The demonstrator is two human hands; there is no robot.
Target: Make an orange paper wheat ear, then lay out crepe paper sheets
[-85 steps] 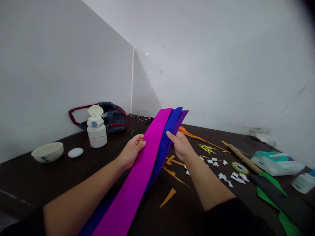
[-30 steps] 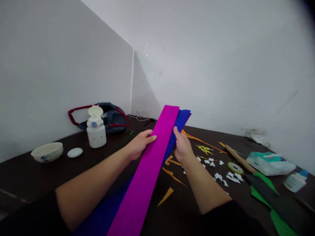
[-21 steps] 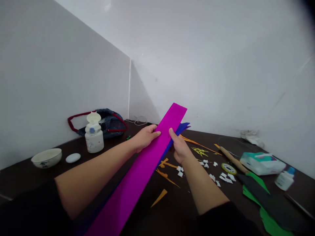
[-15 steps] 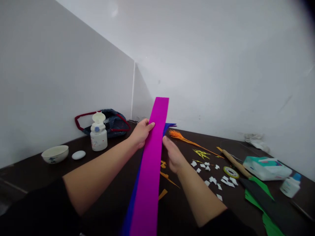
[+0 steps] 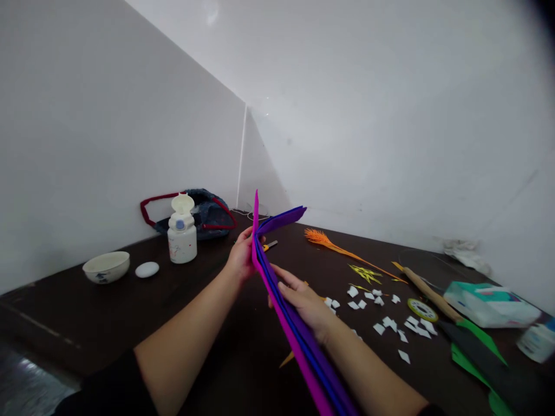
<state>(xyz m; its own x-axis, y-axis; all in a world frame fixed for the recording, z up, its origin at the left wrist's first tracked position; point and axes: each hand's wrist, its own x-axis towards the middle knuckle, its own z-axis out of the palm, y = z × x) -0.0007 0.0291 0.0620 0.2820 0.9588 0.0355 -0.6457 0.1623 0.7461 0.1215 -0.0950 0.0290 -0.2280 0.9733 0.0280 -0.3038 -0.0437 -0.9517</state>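
Observation:
A stack of long strips, seemingly crepe paper, stands edge-on before me: a magenta strip (image 5: 255, 212), blue layers (image 5: 267, 271) and a purple strip (image 5: 284, 220). At the far end the magenta tip points up, while the blue and purple ends bend away to the right. My left hand (image 5: 240, 257) grips the stack near this split, its fingers partly hidden behind the magenta. Lower down, my right hand (image 5: 304, 297) pinches the stack from the right, thumb on the purple side. Behind the strips lies a yellow-handled tool (image 5: 269, 246), partly covered.
On the left are a bowl (image 5: 106, 267), a white oval object (image 5: 147, 270), a white bottle (image 5: 182, 240) and a dark bag (image 5: 212, 216). To the right lie an orange tassel-like piece (image 5: 318, 237), white paper scraps (image 5: 404, 356), a tape roll (image 5: 422, 310) and a tissue pack (image 5: 489, 303).
The stack has turned from showing its broad magenta face to edge-on, with blue and purple now exposed. My right hand has moved from beside the strip to gripping it lower down.

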